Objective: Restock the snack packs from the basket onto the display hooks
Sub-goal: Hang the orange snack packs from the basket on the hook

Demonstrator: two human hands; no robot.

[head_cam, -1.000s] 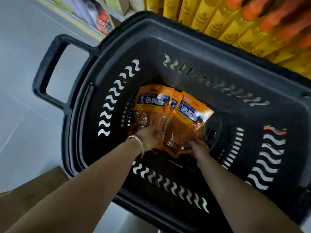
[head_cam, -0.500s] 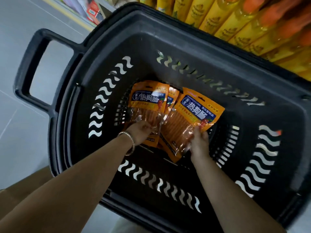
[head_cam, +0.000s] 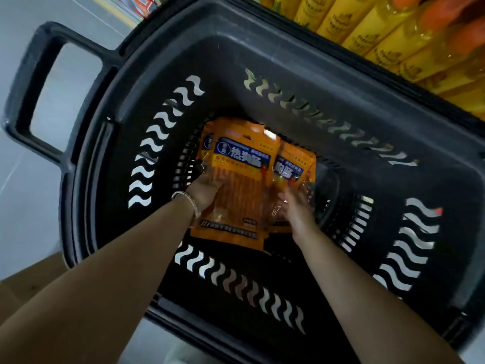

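Both my arms reach down into a black plastic basket (head_cam: 262, 46). Several orange snack packs (head_cam: 241, 177) with blue labels are gathered in a stack at its bottom. My left hand (head_cam: 203, 191), with a bracelet at the wrist, grips the left edge of the front pack. My right hand (head_cam: 295, 206) holds the right side of the stack, over a second pack (head_cam: 294, 166) that sticks out behind the front one. No display hooks are in view.
The basket's black handle (head_cam: 29, 82) juts out at the left over a grey floor (head_cam: 15, 206). Yellow bottles with orange caps (head_cam: 393, 30) line a shelf behind the basket, top right. A brown cardboard box (head_cam: 31, 279) sits at lower left.
The packs, spread apart a second ago, have been pushed together into one stack between my hands. The view has shifted closer to the basket.
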